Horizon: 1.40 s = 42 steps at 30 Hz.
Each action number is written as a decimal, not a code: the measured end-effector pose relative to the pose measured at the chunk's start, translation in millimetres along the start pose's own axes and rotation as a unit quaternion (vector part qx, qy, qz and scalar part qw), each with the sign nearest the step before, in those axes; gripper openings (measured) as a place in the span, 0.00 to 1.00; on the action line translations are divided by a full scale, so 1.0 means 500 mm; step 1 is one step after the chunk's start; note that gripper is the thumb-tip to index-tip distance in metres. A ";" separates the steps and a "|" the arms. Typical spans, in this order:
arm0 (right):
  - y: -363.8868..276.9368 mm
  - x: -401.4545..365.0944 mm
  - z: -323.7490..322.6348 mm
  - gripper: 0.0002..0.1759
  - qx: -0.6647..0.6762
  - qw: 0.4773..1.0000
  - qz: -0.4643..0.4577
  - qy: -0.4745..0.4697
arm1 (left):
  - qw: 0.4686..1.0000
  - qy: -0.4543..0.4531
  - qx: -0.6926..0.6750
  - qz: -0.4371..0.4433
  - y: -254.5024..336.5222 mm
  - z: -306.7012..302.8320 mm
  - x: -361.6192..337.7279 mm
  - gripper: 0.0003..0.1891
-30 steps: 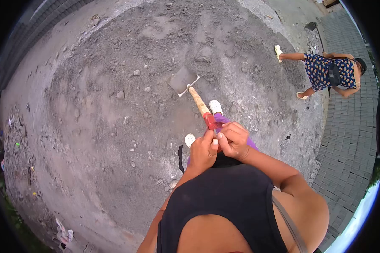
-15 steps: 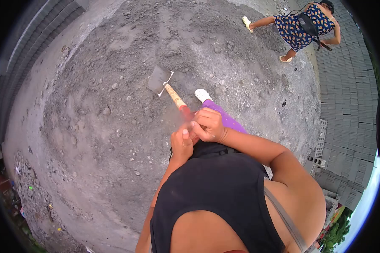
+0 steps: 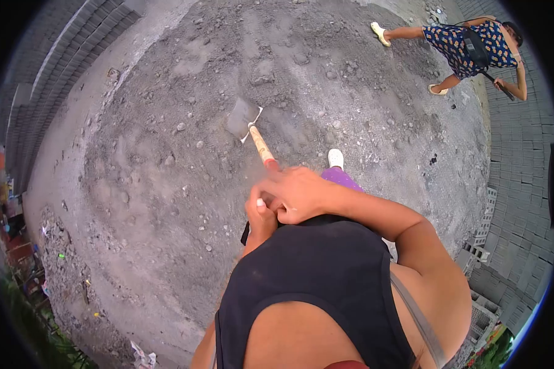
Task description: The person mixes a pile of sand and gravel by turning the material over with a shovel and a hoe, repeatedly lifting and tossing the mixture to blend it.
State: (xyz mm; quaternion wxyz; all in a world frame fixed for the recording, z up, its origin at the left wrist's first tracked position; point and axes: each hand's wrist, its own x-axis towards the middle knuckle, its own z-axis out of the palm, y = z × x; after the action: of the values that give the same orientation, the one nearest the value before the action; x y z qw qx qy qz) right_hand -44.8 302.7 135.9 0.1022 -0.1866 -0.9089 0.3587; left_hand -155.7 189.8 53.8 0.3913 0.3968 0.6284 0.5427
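Observation:
A shovel (image 3: 262, 145) stands with its grey blade (image 3: 242, 117) down on the gritty ground, its wooden shaft rising towards my belly and turning red near the top. My left hand (image 3: 263, 212) is closed at the upper end of the handle, thumb up. Over it, my right hand (image 3: 301, 194) is closed too, its fingers curled against the left hand. The handle's top is hidden between my hands and my black top (image 3: 314, 264). A blurred patch covers the place just ahead of my fingers.
Loose grey sand and stones (image 3: 154, 203) cover the ground. My white shoe (image 3: 335, 158) stands right of the shovel. A person in a patterned dress (image 3: 449, 46) is at the upper right, near stacked grey blocks (image 3: 523, 147). More block stacks (image 3: 74, 55) line the left.
My right hand has shifted over the left one and covers more of the handle. The other person appears further right. The shovel's blade appears slightly further right in view.

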 end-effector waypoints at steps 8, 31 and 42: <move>0.163 -0.022 -0.068 0.13 -0.099 0.973 -0.005 -0.209 | 0.980 0.200 0.026 0.003 0.027 0.174 0.070 0.27; 0.217 -0.140 -0.474 0.19 -0.131 0.982 0.115 -0.072 | 0.778 0.082 -0.503 -0.368 0.129 0.551 0.389 0.21; 0.197 -0.113 -0.507 0.20 -0.201 0.930 0.293 0.098 | 0.742 -0.097 -0.515 -0.417 0.130 0.643 0.558 0.22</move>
State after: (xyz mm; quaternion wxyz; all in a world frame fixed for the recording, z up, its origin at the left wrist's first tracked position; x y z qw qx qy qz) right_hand 113.8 501.3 247.7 0.0415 -0.4956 -0.8522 0.1626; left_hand 39.9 573.0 67.9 0.7824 -0.1162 0.3141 0.5250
